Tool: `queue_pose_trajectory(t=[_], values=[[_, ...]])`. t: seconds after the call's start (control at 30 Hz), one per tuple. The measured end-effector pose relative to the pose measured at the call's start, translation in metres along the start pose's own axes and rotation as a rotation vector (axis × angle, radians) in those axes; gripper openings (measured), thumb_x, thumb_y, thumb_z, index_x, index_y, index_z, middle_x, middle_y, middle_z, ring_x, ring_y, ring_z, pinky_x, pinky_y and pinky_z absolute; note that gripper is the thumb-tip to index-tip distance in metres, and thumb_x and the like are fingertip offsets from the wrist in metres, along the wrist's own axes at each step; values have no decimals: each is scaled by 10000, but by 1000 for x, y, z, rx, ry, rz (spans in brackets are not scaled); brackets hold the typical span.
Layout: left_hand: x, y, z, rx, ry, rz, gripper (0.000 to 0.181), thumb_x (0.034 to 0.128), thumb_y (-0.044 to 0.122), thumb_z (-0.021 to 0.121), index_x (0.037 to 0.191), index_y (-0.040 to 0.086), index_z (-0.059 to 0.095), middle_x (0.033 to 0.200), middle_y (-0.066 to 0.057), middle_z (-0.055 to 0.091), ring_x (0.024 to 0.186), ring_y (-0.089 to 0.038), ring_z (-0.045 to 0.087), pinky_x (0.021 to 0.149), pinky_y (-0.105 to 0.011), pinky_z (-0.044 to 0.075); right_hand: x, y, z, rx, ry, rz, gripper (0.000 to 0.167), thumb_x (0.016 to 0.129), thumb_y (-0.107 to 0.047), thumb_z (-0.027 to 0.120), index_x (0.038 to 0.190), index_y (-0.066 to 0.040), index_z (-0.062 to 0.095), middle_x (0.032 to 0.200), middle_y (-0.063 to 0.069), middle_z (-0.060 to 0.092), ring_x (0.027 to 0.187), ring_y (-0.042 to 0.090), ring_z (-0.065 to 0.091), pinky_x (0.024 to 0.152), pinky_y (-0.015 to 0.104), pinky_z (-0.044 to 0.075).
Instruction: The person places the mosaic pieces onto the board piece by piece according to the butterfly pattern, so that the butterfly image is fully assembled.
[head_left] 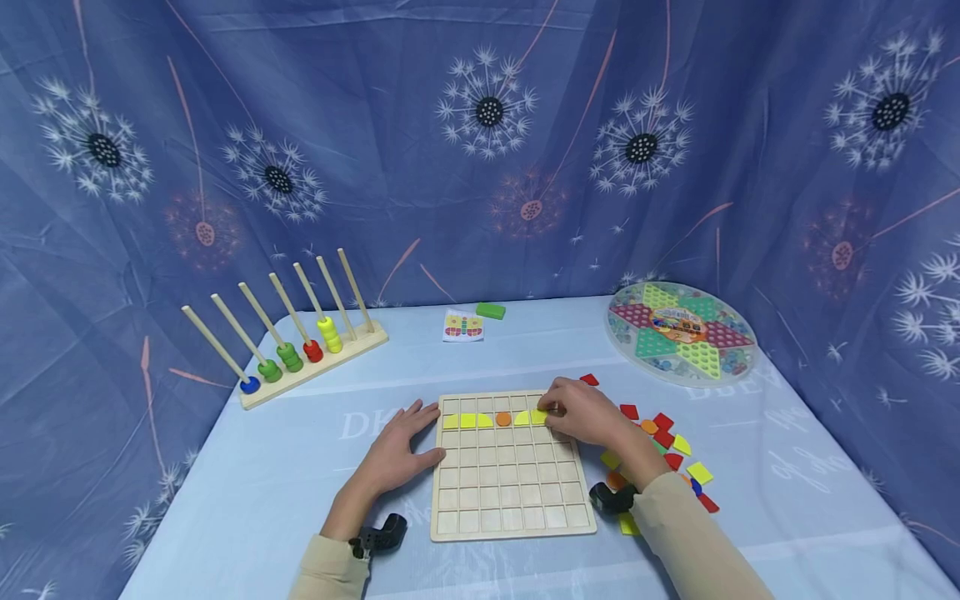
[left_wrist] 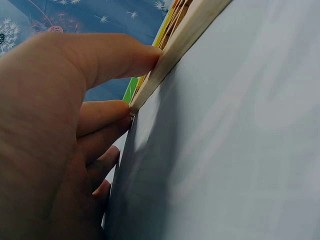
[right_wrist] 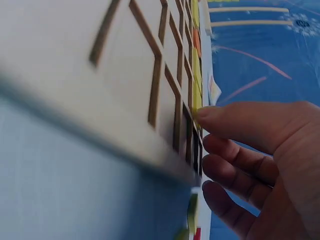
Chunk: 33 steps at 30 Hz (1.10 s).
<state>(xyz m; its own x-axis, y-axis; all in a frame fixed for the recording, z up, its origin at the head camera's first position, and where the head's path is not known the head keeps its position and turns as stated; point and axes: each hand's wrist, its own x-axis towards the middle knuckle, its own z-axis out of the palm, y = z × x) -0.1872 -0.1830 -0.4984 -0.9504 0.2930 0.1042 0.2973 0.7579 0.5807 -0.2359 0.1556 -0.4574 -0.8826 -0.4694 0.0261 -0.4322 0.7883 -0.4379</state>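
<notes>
A wooden grid board (head_left: 490,521) lies on the table, one of its upper rows holding yellow pieces (head_left: 468,421) on both sides of an orange disc (head_left: 503,419). My left hand (head_left: 396,450) touches the board's left edge with spread fingers; in the left wrist view the thumb (left_wrist: 145,59) meets the wooden rim (left_wrist: 165,70). At the upper right of the grid, my right hand (head_left: 588,412) bends over the row's end. The right wrist view shows its thumb (right_wrist: 215,117) touching a yellow piece (right_wrist: 197,95), the other fingers beyond; whether they hold a piece is hidden.
Loose red, yellow, orange, green and blue pieces (head_left: 699,472) lie right of the board, partly under the right forearm. Behind are a butterfly picture card (head_left: 463,326) and green block (head_left: 491,311). A peg rack (head_left: 330,367) with coloured rings stands back left, a round star-patterned game board (head_left: 681,333) back right.
</notes>
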Motion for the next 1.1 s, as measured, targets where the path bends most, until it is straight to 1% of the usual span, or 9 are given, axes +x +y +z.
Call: queue_pose_trajectory(t=[0.2,0.3,0.4,0.47,0.67,0.73,0.87,0.93,1.1], values=[[0,-1,0,3,7,-7,685,821,389,724,1425,160,496,1479,41,412,1423,-207,223,1149,-435,164,-12,17,-15,91,21,2,199,867,-174,718,1061,-141,743,881,-95,581,724,105,518,607,297,467],[0,-2,0,3,5,-8,684,822,383,725,1426,161,494,1478,44,413,1424,-205,221,1150,-432,161,-18,28,-22,132,50,3,183,887,-157,693,1063,-132,738,882,-106,592,725,106,528,601,302,477],[0,-2,0,5,2,-7,683,825,384,722,1428,161,491,1481,42,410,1425,-211,218,1151,-434,157,-25,38,-27,141,84,4,175,897,-154,677,1061,-133,734,877,-103,609,745,107,546,633,307,487],[0,-2,-1,5,1,-5,684,827,388,721,1429,159,491,1482,39,408,1425,-217,218,1150,-442,159,-29,44,-29,142,95,21,179,901,-168,675,1067,-132,731,867,-97,611,747,114,548,627,309,490],[-1,-1,-3,-2,-5,-5,686,828,387,722,1430,153,488,1487,18,404,1425,-232,218,1146,-465,164,-35,58,-35,161,97,65,205,906,-169,669,1099,-121,722,882,-59,617,756,148,546,588,313,495],[-1,-1,-3,-5,-7,-6,688,828,381,724,1431,151,487,1490,5,403,1425,-237,218,1145,-471,165,-35,60,-34,162,93,69,203,901,-153,674,1094,-119,724,887,-55,619,755,150,544,584,314,496],[-2,-1,-4,-11,3,0,687,823,366,732,1426,140,492,1484,-12,412,1421,-255,229,1140,-488,175,-30,63,-30,137,86,53,186,891,-130,679,1070,-126,730,886,-69,619,755,127,544,632,316,491],[-1,0,-3,-11,5,2,686,823,365,732,1424,136,494,1483,-15,415,1420,-259,231,1138,-491,177,-28,63,-28,122,70,56,191,881,-132,689,1068,-130,729,890,-73,618,761,122,544,657,315,488],[0,1,-2,-7,-16,-14,690,828,391,722,1432,155,485,1493,18,397,1427,-226,210,1146,-462,164,-27,61,-27,73,-32,88,249,817,-146,764,1063,-134,728,878,-50,591,748,143,508,656,316,466]])
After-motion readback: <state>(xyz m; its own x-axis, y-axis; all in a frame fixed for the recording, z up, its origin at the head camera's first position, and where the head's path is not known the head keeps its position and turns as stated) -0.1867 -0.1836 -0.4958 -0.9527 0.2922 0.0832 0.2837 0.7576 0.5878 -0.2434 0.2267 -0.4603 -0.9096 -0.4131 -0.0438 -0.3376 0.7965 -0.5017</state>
